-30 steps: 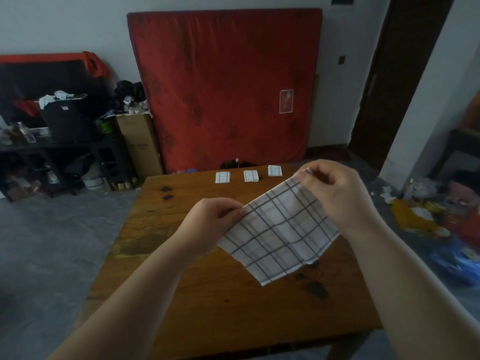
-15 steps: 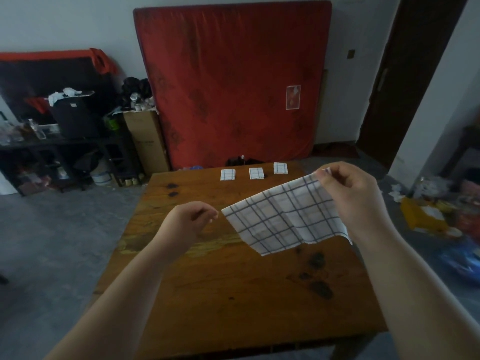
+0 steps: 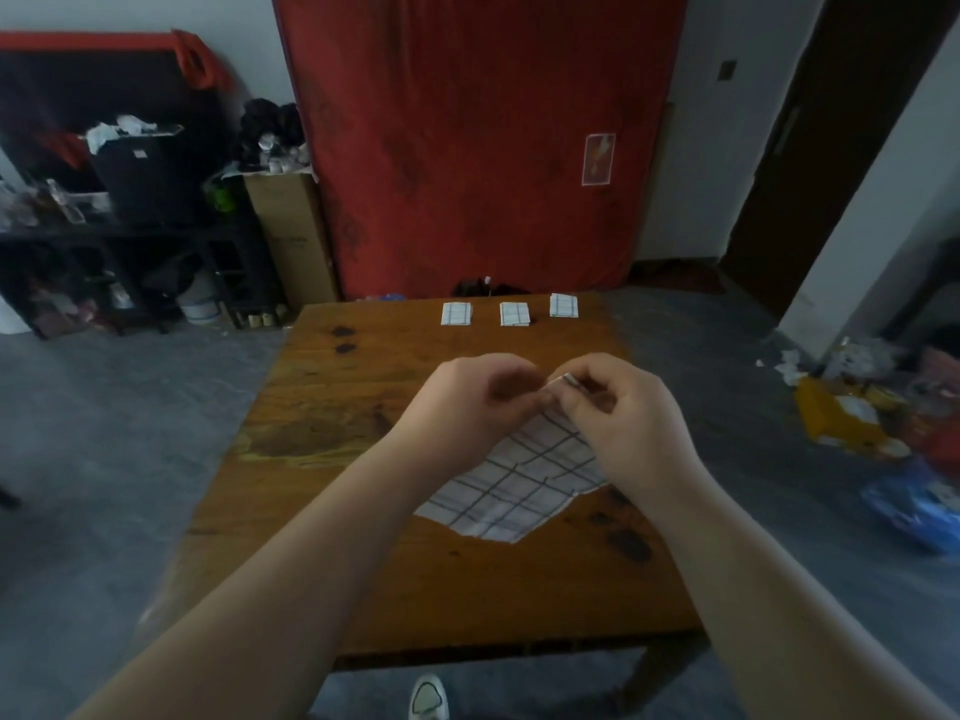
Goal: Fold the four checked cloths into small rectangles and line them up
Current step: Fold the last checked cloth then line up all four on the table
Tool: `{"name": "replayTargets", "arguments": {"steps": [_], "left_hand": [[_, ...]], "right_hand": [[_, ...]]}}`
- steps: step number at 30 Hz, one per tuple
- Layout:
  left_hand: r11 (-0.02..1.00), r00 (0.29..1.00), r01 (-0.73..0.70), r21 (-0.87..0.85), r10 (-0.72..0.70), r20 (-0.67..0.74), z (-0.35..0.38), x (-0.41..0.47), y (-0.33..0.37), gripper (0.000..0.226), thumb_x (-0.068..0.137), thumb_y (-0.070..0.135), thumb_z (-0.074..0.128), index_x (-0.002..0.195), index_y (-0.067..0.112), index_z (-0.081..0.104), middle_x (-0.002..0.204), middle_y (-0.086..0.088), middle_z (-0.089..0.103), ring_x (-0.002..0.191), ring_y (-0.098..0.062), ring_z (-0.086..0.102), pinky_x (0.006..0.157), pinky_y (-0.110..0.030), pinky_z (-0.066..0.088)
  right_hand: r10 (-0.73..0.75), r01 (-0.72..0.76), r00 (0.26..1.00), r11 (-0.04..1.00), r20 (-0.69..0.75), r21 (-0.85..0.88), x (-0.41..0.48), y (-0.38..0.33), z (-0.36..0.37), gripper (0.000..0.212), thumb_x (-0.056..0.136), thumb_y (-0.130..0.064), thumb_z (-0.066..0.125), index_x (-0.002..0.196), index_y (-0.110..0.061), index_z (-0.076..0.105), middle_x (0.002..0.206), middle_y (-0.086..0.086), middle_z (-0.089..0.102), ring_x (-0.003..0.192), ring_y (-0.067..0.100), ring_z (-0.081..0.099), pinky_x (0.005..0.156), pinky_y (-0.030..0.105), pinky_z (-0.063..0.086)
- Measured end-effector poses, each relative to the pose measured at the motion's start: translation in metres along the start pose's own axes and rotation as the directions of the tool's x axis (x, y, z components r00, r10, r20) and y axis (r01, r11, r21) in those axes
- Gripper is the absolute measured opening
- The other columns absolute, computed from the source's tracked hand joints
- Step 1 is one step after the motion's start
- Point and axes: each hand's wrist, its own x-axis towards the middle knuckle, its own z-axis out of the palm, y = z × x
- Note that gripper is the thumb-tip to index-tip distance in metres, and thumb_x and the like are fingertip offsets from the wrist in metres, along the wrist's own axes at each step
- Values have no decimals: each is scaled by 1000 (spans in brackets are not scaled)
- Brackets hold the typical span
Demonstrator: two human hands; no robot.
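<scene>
The checked cloth [image 3: 511, 491] hangs unfolded over the middle of the table [image 3: 322, 407]. Its lower edge droops close to the wood, though I can't tell whether it touches. Its top corner is caught between the two hands, which meet above the table's centre. The right hand [image 3: 628, 423] has thumb and forefinger curled tight, pinching that corner. The left hand [image 3: 467, 407] curls its fingers onto the same corner and seems to pinch it too, but blur hides the tips. Along the table's far edge, apart from one another, lie the left folded cloth [image 3: 457, 313], the middle folded cloth [image 3: 514, 313] and the right folded cloth [image 3: 563, 306]. Beyond that edge a red mattress [image 3: 478, 137] leans on the wall.
</scene>
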Motion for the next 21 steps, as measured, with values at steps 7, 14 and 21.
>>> {"name": "replayTargets", "arguments": {"steps": [7,14,21], "left_hand": [[992,997,77,-101,-79,-18,-6,-17,-17,9,97,37,65,91,43,70,74,18,69,66,6,62,54,-11,48],[987,991,131,-89,-133,-17,-40,-41,-63,10,98,38,62,95,44,70,86,22,70,80,4,64,67,-16,52],[984,984,168,-55,-171,-51,-112,-59,-117,13,99,35,62,101,36,74,86,21,72,81,7,65,66,-13,52]], "right_hand": [[-12,13,1000,998,-3,68,0,-12,10,12,97,-24,67,93,-34,69,90,-19,69,82,2,65,69,12,52],[2,11,996,989,-86,149,14,-38,26,8,97,-25,66,96,-32,70,93,-16,70,87,3,68,77,21,56],[-36,59,983,991,-181,122,36,-87,59,10,97,-25,65,92,-34,68,92,-22,69,85,-3,65,67,4,47]]}}
